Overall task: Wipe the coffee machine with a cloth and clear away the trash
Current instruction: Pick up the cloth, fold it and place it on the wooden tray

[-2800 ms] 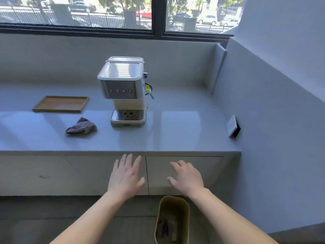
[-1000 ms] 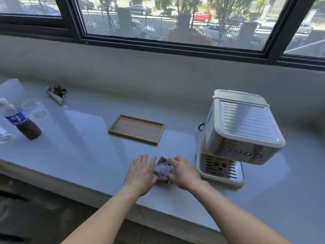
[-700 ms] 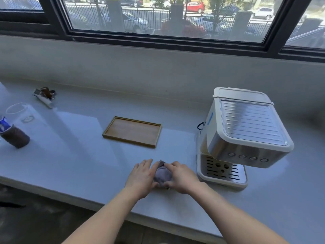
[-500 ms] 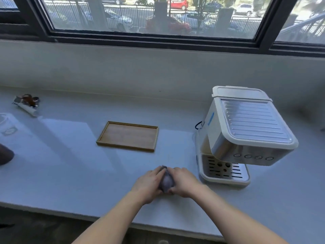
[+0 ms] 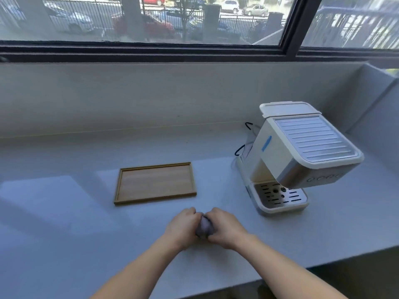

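**Fingers of both hands bunched on the cloth, lower centre**

Fingers point(image 5: 190, 213) of the left hand point(image 5: 183, 228) and those of the right hand point(image 5: 224, 228) are curled in, pressed onto the grey cloth point(image 5: 204, 227) from either side; only a small wad of it shows btwn the two fists. Hands sit low on the counter point(image 5: 64, 223), lower centre of frame, forearms coming up from the bottom edge.

Coffee machine point(image 5: 300, 156) stands right of centre, w/ its drip grate point(image 5: 278, 195) facing the lower right and its ribbed top plate tilted toward the camera. Black cord point(image 5: 241, 147) loops behind it on its left. Bare counter btwn right hand and machine base; nothing blocks that path.

Wooden tray point(image 5: 155, 183), empty, lies just above the hands, mid-frame, apart from them. Window point(image 5: 151, 22) w/ dark frame runs across the top; cars and fence outside.
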The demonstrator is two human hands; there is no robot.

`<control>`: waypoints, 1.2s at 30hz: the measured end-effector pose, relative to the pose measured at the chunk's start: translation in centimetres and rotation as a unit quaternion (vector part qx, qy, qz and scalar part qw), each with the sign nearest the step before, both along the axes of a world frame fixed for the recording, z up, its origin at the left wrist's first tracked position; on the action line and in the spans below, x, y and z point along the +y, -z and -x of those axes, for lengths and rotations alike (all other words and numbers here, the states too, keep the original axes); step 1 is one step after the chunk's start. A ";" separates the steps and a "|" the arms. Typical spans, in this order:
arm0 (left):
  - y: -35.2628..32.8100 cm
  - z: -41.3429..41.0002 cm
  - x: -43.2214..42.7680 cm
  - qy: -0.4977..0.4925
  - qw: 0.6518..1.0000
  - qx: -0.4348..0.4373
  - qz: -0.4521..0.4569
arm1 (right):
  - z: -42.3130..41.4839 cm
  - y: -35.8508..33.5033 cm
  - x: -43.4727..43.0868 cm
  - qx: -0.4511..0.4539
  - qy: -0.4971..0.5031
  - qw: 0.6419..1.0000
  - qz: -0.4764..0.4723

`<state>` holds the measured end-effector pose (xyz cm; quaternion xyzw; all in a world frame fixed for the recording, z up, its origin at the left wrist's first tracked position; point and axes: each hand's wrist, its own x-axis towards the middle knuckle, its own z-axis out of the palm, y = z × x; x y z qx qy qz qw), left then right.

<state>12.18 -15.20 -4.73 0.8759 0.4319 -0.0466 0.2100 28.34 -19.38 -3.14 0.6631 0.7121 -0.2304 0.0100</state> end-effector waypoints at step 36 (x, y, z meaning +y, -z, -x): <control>-3.5 10.3 15.2 -0.151 0.985 -0.037 -0.073 | 10.2 -3.0 18.5 0.027 -0.097 0.992 -0.071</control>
